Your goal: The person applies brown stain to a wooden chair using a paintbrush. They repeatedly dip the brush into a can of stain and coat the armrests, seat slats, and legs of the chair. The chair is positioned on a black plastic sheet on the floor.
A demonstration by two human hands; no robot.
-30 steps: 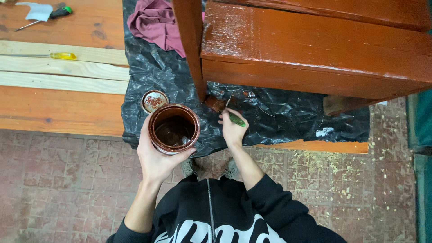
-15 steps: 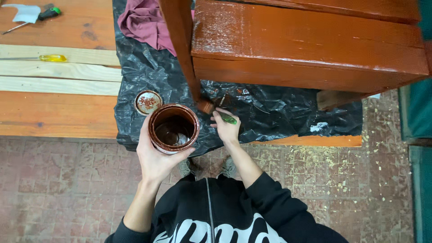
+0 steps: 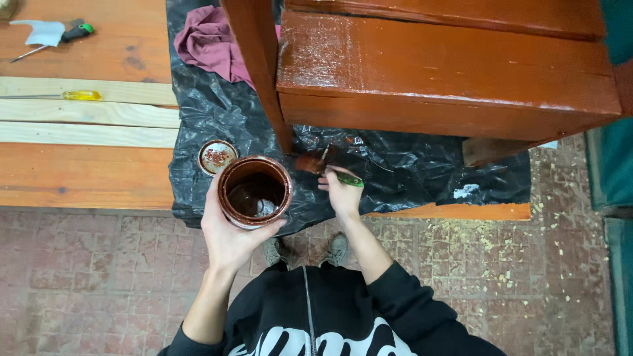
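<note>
Left hand (image 3: pixel 227 231): wrapped around an open round tin of dark brown stain (image 3: pixel 255 191), held upright above the bench edge.
Right hand (image 3: pixel 341 193): closed on a green-handled paintbrush (image 3: pixel 328 170), bristles at the foot of the leg of a glossy red-brown wooden furniture piece (image 3: pixel 442 72).

Risks, as judged: the tin could tip and spill on the brick floor (image 3: pixel 99 277); wet coating could smear against a sleeve.

Materials: crinkled black plastic sheet (image 3: pixel 217 118); round stained metal lid (image 3: pixel 217 155) just beside the tin; soft maroon rag (image 3: pixel 208 43); pale raw planks (image 3: pixel 86 122); yellow-handled screwdriver (image 3: pixel 69 95); orange wooden bench (image 3: pixel 79 178).
</note>
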